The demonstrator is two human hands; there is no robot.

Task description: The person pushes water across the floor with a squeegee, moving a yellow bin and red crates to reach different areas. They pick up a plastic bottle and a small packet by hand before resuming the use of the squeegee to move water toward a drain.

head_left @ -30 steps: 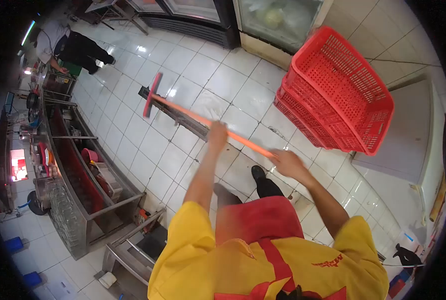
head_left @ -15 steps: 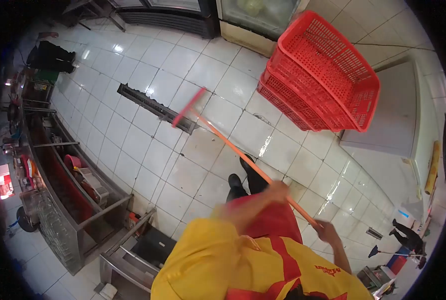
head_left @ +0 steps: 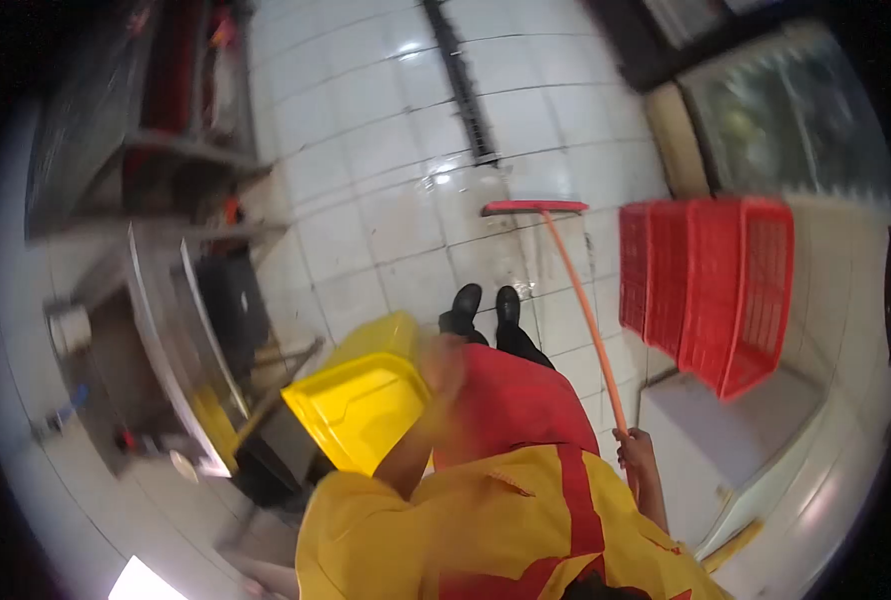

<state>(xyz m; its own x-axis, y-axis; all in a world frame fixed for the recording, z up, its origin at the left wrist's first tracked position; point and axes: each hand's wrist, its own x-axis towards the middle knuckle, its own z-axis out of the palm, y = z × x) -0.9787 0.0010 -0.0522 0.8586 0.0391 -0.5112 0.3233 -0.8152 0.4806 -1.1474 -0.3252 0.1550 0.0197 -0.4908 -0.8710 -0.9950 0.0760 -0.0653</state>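
Note:
My right hand point(head_left: 638, 450) is wrapped around the orange handle of a floor squeegee point(head_left: 588, 310), low on my right side. Its pinkish-red head point(head_left: 536, 207) rests flat on the wet tiles ahead of my black shoes point(head_left: 469, 299). My left hand point(head_left: 444, 368), smeared by motion, is off the handle, in front of the red apron point(head_left: 511, 405). It overlaps the right edge of a yellow plastic bin point(head_left: 366, 400) that stands beside my left leg. The fingers of that hand are too blurred to make out.
Stacked red crates point(head_left: 706, 290) stand to the right, by a pale box point(head_left: 731, 425). A narrow floor drain point(head_left: 461, 90) runs ahead. Metal counters point(head_left: 161, 320) line the left, and a glass-fronted cooler point(head_left: 776, 120) stands at the upper right.
My left hand has let go of the squeegee handle and moved left. The view has turned left; the squeegee head now lies past the drain's near end, and the yellow bin has come into sight.

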